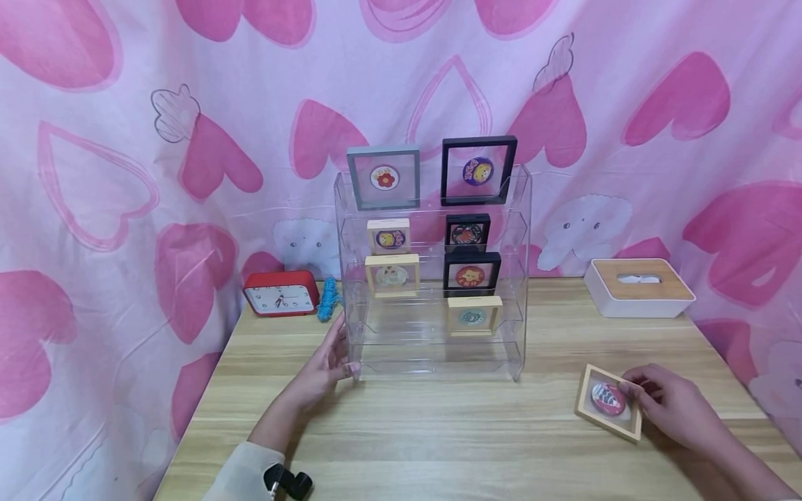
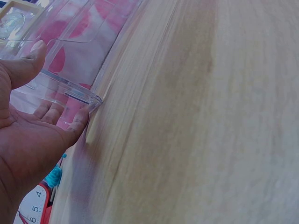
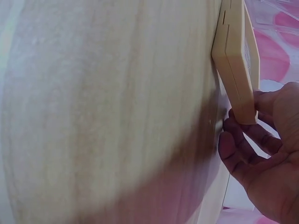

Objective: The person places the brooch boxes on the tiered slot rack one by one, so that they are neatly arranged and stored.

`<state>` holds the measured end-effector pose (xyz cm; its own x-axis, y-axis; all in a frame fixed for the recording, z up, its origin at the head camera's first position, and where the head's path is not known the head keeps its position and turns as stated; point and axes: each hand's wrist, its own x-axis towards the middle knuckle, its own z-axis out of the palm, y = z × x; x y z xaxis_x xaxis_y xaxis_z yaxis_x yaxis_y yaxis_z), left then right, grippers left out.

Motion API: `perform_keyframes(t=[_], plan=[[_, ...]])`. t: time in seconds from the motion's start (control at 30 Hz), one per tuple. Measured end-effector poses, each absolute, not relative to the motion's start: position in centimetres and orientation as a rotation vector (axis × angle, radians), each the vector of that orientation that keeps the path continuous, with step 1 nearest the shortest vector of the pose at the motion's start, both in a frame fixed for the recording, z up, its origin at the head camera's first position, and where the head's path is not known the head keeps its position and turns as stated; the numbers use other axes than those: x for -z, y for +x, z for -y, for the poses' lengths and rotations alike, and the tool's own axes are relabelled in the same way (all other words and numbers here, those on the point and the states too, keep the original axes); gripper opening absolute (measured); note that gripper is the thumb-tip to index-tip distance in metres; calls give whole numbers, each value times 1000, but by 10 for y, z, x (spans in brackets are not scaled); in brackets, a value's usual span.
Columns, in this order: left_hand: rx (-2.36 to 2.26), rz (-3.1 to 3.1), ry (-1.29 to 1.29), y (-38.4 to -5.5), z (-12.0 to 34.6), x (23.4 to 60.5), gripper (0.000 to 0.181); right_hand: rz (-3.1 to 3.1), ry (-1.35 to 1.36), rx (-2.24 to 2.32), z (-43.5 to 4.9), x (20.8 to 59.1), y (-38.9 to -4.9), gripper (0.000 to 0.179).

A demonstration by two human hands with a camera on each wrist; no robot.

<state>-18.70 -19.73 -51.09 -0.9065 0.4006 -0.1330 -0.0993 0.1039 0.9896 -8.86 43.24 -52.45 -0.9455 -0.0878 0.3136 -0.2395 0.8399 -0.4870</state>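
Observation:
My right hand (image 1: 679, 407) pinches one corner of a light wooden frame (image 1: 583, 400) with a pink round badge (image 1: 608, 399) inside. In the right wrist view the frame (image 3: 236, 65) is tilted, an edge at or near the tabletop; contact is unclear. My left hand (image 1: 322, 365) holds the lower left side of a clear acrylic display rack (image 1: 432, 369), thumb at the front edge and fingers along the outer side. In the left wrist view some fingers (image 2: 56, 112) show through the clear plastic. Two large frames, one grey (image 1: 383, 202) and one black (image 1: 479, 142), stand on top.
Lower tiers hold several small frames, light wood (image 1: 392, 259) and black (image 1: 471, 292). A red clock (image 1: 280, 293) and blue cord bundle (image 1: 328, 299) sit at left. A white tissue box (image 1: 639, 306) with wooden lid stands back right. A pink heart-patterned curtain (image 1: 238, 69) hangs behind.

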Motion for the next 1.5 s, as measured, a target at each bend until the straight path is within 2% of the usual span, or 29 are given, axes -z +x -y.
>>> perform_keyframes(t=[0.23,0.53,0.67,0.9,1.23,1.5], plan=[[-1857,-2021,270,-187,197,511,108,2712,256,-796,-432,517,-92,27],[-1859,-2027,251,-187,197,511,109,2556,369,-810,-418,496,-103,36],[-1858,-2023,249,-187,197,511,109,2497,432,-821,-409,485,-107,34],[-1856,-2029,267,-187,198,512,109,2434,480,-830,-389,464,-113,46],[-1862,-2024,271,-187,197,512,110,2345,590,-858,-356,432,-123,55],[-1870,-2019,248,-186,197,512,109,2291,677,-901,-332,410,-133,50]])
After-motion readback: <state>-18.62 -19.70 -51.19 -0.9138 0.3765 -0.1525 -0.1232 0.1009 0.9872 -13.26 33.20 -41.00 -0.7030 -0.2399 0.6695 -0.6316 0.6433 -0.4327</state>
